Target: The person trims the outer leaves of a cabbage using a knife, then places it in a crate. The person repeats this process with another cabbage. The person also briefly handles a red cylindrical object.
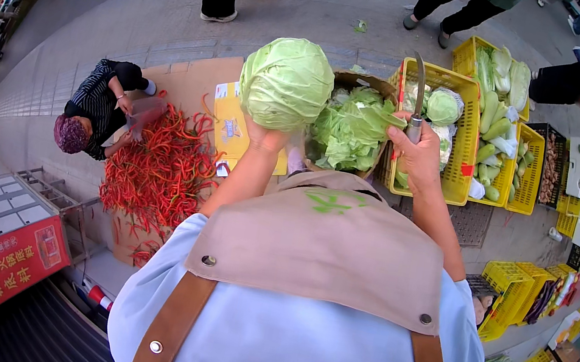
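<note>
A large pale green cabbage rests on my left hand, whose fingers are mostly hidden beneath it. In my right hand is a curved knife, its wooden handle in my grip and its blade pointing up and away from me. The thumb and fingertips of that hand are beside loose green leaves. Between my hands stands a cardboard box filled with torn cabbage leaves.
A yellow crate with cauliflower-like heads stands right of the box. Further right are crates of squash and other vegetables. Red chillies lie heaped on cardboard at left, where another person crouches. Passers-by walk at the far side.
</note>
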`<state>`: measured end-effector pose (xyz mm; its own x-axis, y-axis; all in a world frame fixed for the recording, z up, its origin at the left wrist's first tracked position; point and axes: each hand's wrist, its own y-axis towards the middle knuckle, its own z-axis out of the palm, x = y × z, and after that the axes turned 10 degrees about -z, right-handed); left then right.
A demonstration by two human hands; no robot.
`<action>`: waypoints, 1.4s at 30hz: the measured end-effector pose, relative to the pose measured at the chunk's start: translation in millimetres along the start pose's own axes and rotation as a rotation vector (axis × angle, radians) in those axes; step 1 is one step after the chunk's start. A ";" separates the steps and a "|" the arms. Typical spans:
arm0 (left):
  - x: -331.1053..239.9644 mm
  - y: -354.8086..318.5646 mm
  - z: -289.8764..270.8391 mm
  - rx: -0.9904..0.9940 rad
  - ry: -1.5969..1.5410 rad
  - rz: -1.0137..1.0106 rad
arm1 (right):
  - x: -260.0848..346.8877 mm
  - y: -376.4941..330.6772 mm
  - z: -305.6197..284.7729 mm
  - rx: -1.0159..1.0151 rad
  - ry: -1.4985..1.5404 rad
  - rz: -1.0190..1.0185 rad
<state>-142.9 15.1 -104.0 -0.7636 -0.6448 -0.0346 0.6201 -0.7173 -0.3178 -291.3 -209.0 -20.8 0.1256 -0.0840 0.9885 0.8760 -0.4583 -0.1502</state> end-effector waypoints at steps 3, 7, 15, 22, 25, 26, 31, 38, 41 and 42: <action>-3.2 5.8 -7.7 -0.005 0.045 0.024 | -37.4 12.6 -5.4 0.013 -0.079 -0.125; 2.3 -12.0 20.5 0.026 -0.017 0.027 | -21.5 29.6 26.0 0.035 0.175 -0.018; 14.5 -40.0 43.1 -0.098 0.683 0.057 | -33.5 56.5 49.0 0.156 0.784 0.180; -6.7 -6.8 42.1 -0.056 0.598 -0.247 | -62.2 36.9 62.5 0.361 0.757 0.541; -8.8 -6.6 11.4 0.011 0.425 -0.528 | -85.7 35.0 60.3 0.324 0.501 0.643; -9.6 -10.2 8.3 -0.022 0.416 -0.557 | -87.6 33.9 55.3 0.310 0.333 0.623; -17.4 -6.2 -43.2 -0.104 0.307 -0.672 | -73.5 14.9 31.4 0.190 -0.265 0.129; -18.3 -21.5 -56.8 -0.220 0.312 -0.505 | -35.2 -23.5 14.0 0.628 -0.655 -0.689; -27.3 -22.1 -60.5 -0.263 0.392 -0.527 | -30.5 -22.8 17.2 0.747 -0.664 -0.659; -28.1 -25.6 -43.5 -0.283 0.408 -0.551 | -29.8 -22.2 20.0 0.767 -0.671 -0.668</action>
<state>-145.1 63.1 -136.1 -0.9911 -0.0216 -0.1312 0.0992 -0.7773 -0.6213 -305.1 -178.6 -46.6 -0.4385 0.5468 0.7133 0.8795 0.4245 0.2152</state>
